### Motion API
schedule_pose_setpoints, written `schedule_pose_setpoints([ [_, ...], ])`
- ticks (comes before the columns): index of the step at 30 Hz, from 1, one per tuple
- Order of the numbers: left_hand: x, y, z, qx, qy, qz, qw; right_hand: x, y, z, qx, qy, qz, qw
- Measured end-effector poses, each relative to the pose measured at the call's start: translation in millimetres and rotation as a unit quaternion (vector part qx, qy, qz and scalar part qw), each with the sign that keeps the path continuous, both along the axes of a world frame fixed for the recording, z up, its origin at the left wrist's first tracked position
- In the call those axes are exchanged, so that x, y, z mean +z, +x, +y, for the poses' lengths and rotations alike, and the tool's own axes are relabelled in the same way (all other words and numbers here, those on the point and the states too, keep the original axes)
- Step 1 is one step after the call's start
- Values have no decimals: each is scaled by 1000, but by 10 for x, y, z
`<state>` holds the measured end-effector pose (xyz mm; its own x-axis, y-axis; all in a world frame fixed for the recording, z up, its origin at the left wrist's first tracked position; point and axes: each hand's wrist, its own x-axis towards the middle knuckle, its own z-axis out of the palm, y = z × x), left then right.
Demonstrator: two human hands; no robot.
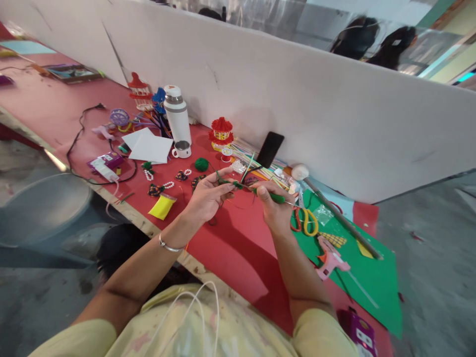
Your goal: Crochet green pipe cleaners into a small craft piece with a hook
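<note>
Over the red tabletop, my left hand point(208, 194) pinches a small piece of dark green crochet work point(238, 185), with yarn running over its fingers. My right hand point(275, 206) is closed around a crochet hook point(277, 198) with a green handle, its tip at the green piece. A ball of green yarn point(201, 164) lies just beyond my left hand. Near that hand are dark multicoloured yarn pieces with white bead loops point(156, 190) and a yellow packet point(162, 206).
A white flask point(177, 116) and steel-lined cup point(182, 149) stand behind. Red-and-white ornaments point(222, 133), a phone point(270, 149) and straws line the partition. Scissors point(310, 221) and a pink glue gun point(330, 260) lie right, on green sheet point(375, 267). A cable point(76, 141) trails left.
</note>
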<state>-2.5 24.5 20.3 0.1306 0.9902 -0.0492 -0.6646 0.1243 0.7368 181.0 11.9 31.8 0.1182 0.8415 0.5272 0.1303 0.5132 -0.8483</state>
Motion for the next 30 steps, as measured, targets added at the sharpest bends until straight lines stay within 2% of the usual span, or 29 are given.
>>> schedule_pose_setpoints([
  [6, 35, 2, -21, -3, -3, 9, 1000, -17, -15, 3, 0, 9, -3, 1000],
  [12, 80, 22, -46, -19, -20, 15, 1000, -118, -40, 31, 4, 50, 1, 999],
  [18, 68, 28, -55, -32, -34, 14, 999, -144, -46, 38, 2, 77, 17, 997],
  [26, 59, 15, -62, -14, -20, 43, 999, -143, -29, 42, -5, 65, 14, 998],
  [30, 28, 23, -60, 6, -3, 74, 997, -149, -34, 44, -15, 31, 22, 999],
])
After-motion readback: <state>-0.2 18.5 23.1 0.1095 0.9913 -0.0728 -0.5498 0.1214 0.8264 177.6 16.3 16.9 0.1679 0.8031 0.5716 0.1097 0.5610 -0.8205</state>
